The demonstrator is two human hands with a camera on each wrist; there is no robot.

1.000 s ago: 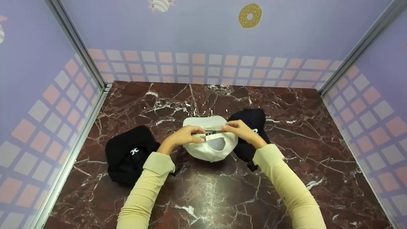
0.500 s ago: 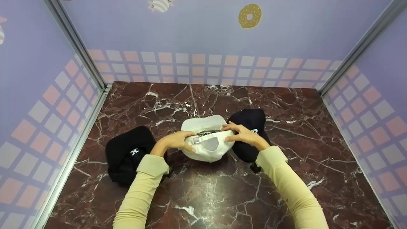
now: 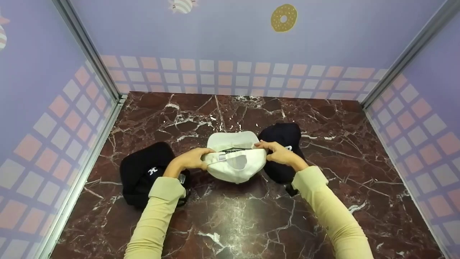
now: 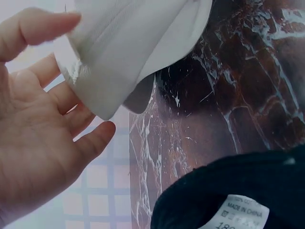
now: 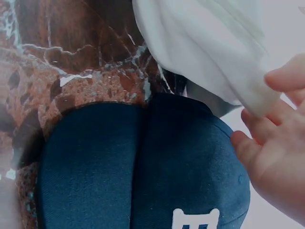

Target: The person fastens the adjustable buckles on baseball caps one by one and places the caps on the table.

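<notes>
A white baseball cap [image 3: 230,172] is at the middle of the table, its brim pointing away and its back opening and strap facing me. Dark lettering shows inside its rim. My left hand [image 3: 192,158] grips the cap's left edge, with the thumb on the near side; in the left wrist view its fingers [image 4: 62,98] lie behind the cloth. At the opposite edge my right hand [image 3: 282,153] pinches the rim between thumb and fingers, as the right wrist view shows close up. The cap's underside is hidden.
To the left lies a black cap [image 3: 143,169] with a small white emblem, partly behind my left wrist. A navy cap [image 5: 90,167] with a white emblem lies right beside the white one. Patterned panels [image 3: 230,43] enclose the dark red marbled table [image 3: 230,223] on three sides.
Both hands have moved apart, from the strap at the middle of the white cap's back out to its left and right edges. The black and navy caps have stayed put.
</notes>
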